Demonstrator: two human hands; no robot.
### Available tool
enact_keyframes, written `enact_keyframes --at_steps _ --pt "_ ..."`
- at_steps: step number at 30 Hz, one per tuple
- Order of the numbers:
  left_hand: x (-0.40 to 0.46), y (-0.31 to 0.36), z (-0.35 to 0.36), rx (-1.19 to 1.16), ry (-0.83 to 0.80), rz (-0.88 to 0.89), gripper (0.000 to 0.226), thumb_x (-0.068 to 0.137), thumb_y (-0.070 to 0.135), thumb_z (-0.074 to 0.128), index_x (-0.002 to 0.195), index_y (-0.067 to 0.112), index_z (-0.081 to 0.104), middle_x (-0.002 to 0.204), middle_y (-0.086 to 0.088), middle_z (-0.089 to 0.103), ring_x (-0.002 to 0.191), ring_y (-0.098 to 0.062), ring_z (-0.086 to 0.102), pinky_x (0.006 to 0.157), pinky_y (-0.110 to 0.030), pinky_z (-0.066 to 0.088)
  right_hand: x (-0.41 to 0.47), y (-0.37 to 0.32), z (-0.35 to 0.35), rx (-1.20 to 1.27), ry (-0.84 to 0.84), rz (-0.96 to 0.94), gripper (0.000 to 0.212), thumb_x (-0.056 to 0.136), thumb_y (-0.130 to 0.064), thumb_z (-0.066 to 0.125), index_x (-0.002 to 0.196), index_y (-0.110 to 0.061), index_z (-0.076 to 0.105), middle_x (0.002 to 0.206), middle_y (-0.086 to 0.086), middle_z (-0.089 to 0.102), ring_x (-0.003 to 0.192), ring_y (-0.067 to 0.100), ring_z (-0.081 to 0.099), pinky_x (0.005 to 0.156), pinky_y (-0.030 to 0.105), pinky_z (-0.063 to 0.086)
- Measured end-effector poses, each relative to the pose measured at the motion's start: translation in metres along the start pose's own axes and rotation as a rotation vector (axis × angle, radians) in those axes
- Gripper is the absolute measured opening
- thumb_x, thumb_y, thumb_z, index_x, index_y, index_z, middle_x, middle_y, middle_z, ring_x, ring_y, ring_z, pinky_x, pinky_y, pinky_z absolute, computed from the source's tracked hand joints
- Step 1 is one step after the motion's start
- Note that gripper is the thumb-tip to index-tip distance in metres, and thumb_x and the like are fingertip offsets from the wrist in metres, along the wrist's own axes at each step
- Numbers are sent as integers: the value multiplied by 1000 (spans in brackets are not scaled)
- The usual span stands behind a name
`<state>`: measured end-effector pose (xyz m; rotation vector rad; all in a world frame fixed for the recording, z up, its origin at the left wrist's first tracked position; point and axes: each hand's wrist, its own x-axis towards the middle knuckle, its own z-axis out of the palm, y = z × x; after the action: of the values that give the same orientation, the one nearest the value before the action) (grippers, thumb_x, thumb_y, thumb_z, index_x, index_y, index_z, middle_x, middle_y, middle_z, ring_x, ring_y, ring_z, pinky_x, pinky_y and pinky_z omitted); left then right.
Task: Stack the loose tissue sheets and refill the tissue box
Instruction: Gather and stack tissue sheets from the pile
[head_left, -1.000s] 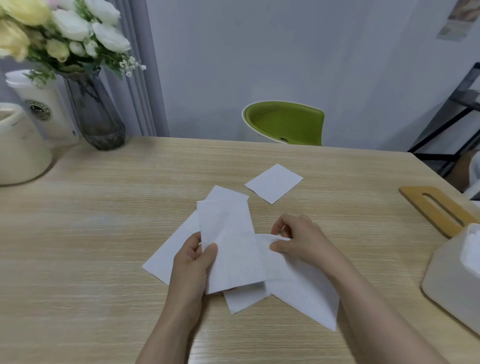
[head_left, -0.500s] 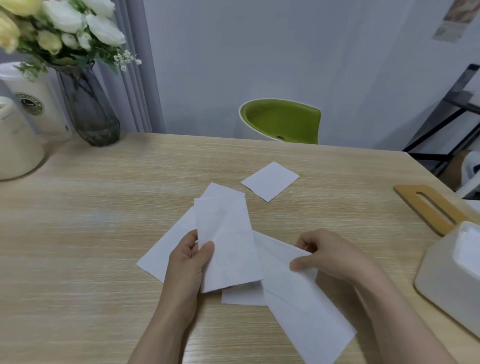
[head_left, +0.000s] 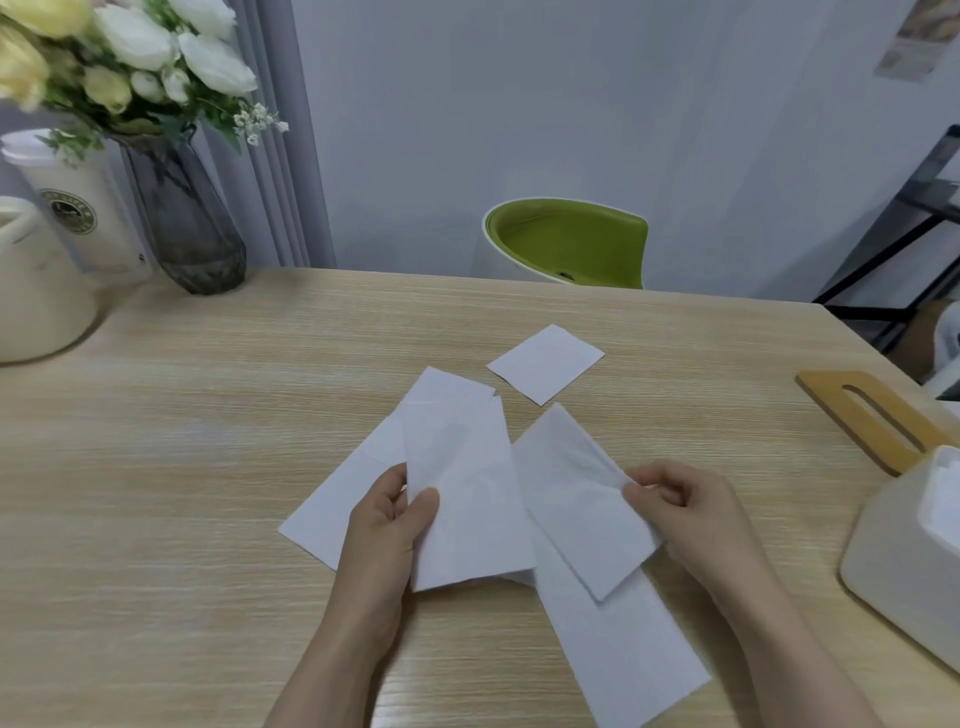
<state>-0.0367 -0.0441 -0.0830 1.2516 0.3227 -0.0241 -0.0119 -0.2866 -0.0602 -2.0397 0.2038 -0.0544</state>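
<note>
Head view, wooden table (head_left: 208, 467). At upper left, a white cup (head_left: 78, 208) bears a round green emblem whose lettering is too small to read; beside it stand a dark glass vase (head_left: 187, 228) of pale flowers and a cream jug (head_left: 31, 291).

At frame centre, the left hand (head_left: 387, 525) pinches one tissue (head_left: 462, 493) at its left edge, thumb on top and fingers curled beneath; the sheet stands nearly upright in the frame. A second sheet (head_left: 343, 499) lies flat under it, running toward the lower left.

Right of centre, the right hand (head_left: 691, 514) pinches a folded sheet (head_left: 576, 499) at its right edge between thumb and curled fingers (the sheet appears raised off the table). Beneath it a long sheet (head_left: 623, 660) runs to the lower edge of the frame.

A small square sheet (head_left: 545, 364) lies apart, above the others.

At the right edge sits the white tissue box (head_left: 893, 561), open on top, with tissue showing inside; its slotted wooden lid (head_left: 872, 421) lies on the table just above it.
</note>
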Motion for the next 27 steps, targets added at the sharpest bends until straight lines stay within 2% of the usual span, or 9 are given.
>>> enact_keyframes --at_steps 4,8,11,13,16,19,23,27 --pt "-1 -1 3 13 -18 -6 25 98 6 49 115 17 64 99 -2 76 89 -17 72 76 -33 53 -16 -10 0 298 105 92 6 87 -8 65 86 -10 70 64 5 71 56 13 63 60 29 46" --pt "-2 0 4 15 -32 -22 25 100 10 46 115 18 64 102 0 76 93 -17 72 78 -32 52 -32 -26 13 488 98 169 7 87 -12 66 94 -10 67 78 9 75 67 20 69 68 35 52" --pt "-3 0 4 7 -39 -32 26 101 10 45 115 19 64 104 0 75 97 -18 71 80 -34 53 -45 -34 35 559 41 182 5 89 -11 63 93 -10 66 77 7 75 64 13 69 57 24 52" --pt "-3 0 5 13 -41 -36 27 101 10 43 114 19 65 105 0 75 98 -18 71 83 -36 53 -51 -37 51 567 36 168 5 89 -10 63 92 -10 67 76 6 75 66 12 69 59 22 52" --pt "-4 -1 6 24 -40 -42 27 102 11 42 114 19 65 104 0 75 99 -18 70 80 -34 52 -53 -38 70 536 45 147 5 89 -12 64 90 -12 68 75 8 74 79 20 69 79 37 52" --pt "-4 -1 6 10 -40 -53 26 102 12 43 114 17 65 106 -2 75 103 -21 69 83 -35 51 -53 -37 81 541 65 161 5 88 -14 65 88 -15 70 76 10 74 87 29 69 88 49 51" --pt "-5 0 8 -26 -42 -52 23 99 12 48 111 17 67 105 -3 75 101 -22 70 80 -34 51 -52 -36 87 569 70 178 5 89 -14 65 89 -16 70 78 10 74 89 31 68 92 58 49" --pt "-5 2 9 -53 -41 -56 20 97 12 51 105 19 68 102 -4 75 96 -22 71 82 -36 52 -54 -35 89 563 57 167 9 88 -16 66 86 -22 72 80 13 74 89 35 68 89 65 47"
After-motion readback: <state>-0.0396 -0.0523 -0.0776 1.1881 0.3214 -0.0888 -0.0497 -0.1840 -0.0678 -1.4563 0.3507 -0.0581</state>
